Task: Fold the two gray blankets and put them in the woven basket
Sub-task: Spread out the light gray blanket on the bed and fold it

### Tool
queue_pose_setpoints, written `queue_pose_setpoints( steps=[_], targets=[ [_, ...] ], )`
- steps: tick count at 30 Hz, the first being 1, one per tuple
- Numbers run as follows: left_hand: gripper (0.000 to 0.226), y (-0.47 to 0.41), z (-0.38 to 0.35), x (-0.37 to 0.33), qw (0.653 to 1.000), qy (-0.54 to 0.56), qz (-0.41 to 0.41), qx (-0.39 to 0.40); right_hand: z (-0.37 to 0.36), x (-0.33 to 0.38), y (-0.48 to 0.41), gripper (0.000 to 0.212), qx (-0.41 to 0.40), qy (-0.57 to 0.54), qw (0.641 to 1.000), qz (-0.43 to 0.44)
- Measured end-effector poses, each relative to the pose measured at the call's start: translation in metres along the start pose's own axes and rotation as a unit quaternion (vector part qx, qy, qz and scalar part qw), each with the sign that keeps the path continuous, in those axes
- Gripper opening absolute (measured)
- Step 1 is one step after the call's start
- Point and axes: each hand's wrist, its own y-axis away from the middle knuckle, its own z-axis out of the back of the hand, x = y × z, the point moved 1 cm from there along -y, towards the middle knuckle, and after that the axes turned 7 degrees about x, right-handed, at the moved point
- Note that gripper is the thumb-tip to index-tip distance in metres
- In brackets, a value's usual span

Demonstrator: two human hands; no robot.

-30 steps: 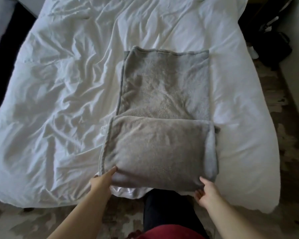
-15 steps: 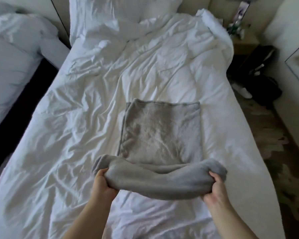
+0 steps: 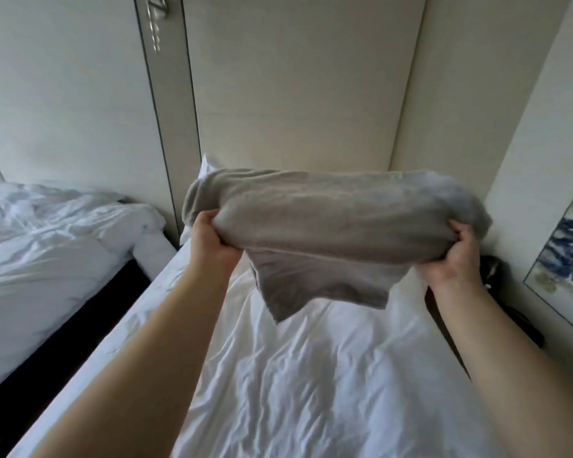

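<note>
Blanket (image 3: 328,223), folded and gray, is held up in the air above the white bed (image 3: 311,375), its left end gripped by the curled left hand (image 3: 214,238) and its right end by the curled right hand (image 3: 454,256), a loose flap hanging between them.

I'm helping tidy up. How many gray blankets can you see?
1. The gray blanket is held up above the white bed, gripped by the left hand and the right hand. Another may be out of view.

blanket (image 3: 331,223) right end: blurred | painting (image 3: 566,259): cut by edge | bag (image 3: 498,271), perhaps: half hidden
</note>
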Motion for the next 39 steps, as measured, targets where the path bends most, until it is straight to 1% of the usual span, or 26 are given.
queue_pose_setpoints(
  steps=[2, 4, 5, 6, 7, 9, 11, 16, 18, 20, 23, 27, 31, 34, 37, 39],
  targets=[
    [0.035, 0.014, 0.009, 0.000, 1.000, -0.003, 0.004, -0.010, 0.004, -0.001, 0.018, 0.032, -0.001, 0.017, 1.000, -0.001],
    [0.028, 0.034, 0.028, 0.008, 0.999, -0.010, 0.015, -0.039, 0.019, -0.010, 0.039, 0.032, -0.018, 0.030, 0.999, -0.018],
    [0.025, 0.044, 0.043, 0.014, 0.998, -0.015, 0.027, -0.058, 0.031, -0.017, 0.052, 0.038, -0.031, 0.034, 0.999, -0.027],
    [0.023, 0.056, 0.060, 0.022, 0.996, -0.019, 0.041, -0.075, 0.046, -0.027, 0.066, 0.048, -0.056, 0.042, 0.997, -0.038],
    [0.022, 0.070, 0.081, 0.031, 0.994, -0.021, 0.058, -0.093, 0.064, -0.039, 0.083, 0.052, -0.090, 0.050, 0.993, -0.052],
    [0.020, 0.103, 0.132, 0.051, 0.985, -0.033, 0.097, -0.136, 0.107, -0.065, 0.126, 0.042, -0.158, 0.058, 0.982, -0.085],
    [0.017, 0.144, 0.187, 0.071, 0.974, -0.053, 0.139, -0.171, 0.153, -0.095, 0.182, 0.033, -0.215, 0.054, 0.967, -0.126],
    [0.019, 0.271, 0.317, 0.111, 0.931, -0.073, 0.220, -0.282, 0.251, -0.156, 0.349, 0.021, -0.338, 0.068, 0.910, -0.230],
    [0.019, 0.325, 0.355, 0.120, 0.911, -0.076, 0.248, -0.321, 0.279, -0.170, 0.414, 0.021, -0.380, 0.074, 0.888, -0.246],
    [0.016, 0.374, 0.377, 0.123, 0.893, -0.081, 0.263, -0.356, 0.294, -0.176, 0.466, 0.024, -0.410, 0.078, 0.870, -0.264],
    [0.015, 0.431, 0.395, 0.121, 0.881, -0.089, 0.270, -0.378, 0.301, -0.178, 0.526, 0.028, -0.441, 0.060, 0.857, -0.261],
    [0.018, 0.469, 0.400, 0.111, 0.888, -0.062, 0.264, -0.372, 0.291, -0.171, 0.564, 0.021, -0.440, 0.062, 0.861, -0.249],
    [0.023, 0.484, 0.389, 0.102, 0.891, -0.046, 0.256, -0.371, 0.279, -0.163, 0.575, 0.019, -0.443, 0.057, 0.865, -0.229],
    [0.033, 0.490, 0.375, 0.092, 0.892, -0.037, 0.252, -0.373, 0.268, -0.153, 0.580, 0.021, -0.437, 0.037, 0.873, -0.213],
    [0.029, 0.485, 0.360, 0.083, 0.896, -0.021, 0.240, -0.374, 0.251, -0.145, 0.574, 0.017, -0.430, 0.022, 0.879, -0.205],
    [0.035, 0.477, 0.351, 0.077, 0.900, -0.025, 0.236, -0.366, 0.241, -0.141, 0.566, 0.015, -0.417, 0.035, 0.885, -0.202]
  ],
)
